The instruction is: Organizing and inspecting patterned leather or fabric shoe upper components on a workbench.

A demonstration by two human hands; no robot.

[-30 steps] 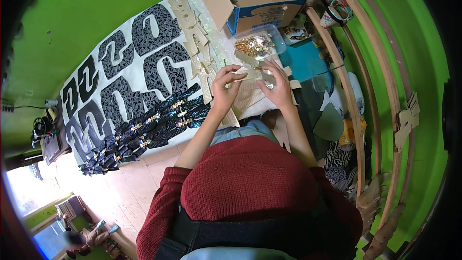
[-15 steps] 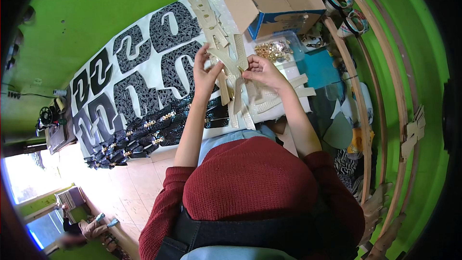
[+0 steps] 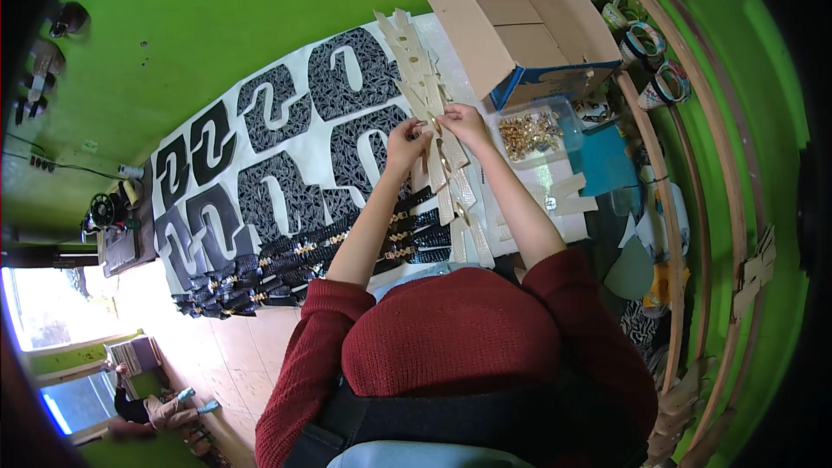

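Note:
Both hands work at a row of overlapping cream textured straps, several with small gold ornaments, running from the table's back edge toward me. My left hand is closed, its fingertips pinching at the left side of a cream strap in the middle of the row. Beside it, my right hand is closed with thumb and forefinger on the same row; its fingers partly cover the strap. Right of my right hand stands a clear plastic box holding loose gold metal ornaments.
More cream straps lie at the table's right. Black shiny straps with gold buckles and dark cut-out panels cover the left. An open cardboard box stands at the back right, near wooden rails. Another person is far off, lower left.
My hands have come closer together. The cream strap they held raised between them is now down among the row. My left fingers, spread before, are drawn in. The whole view has shifted slightly.

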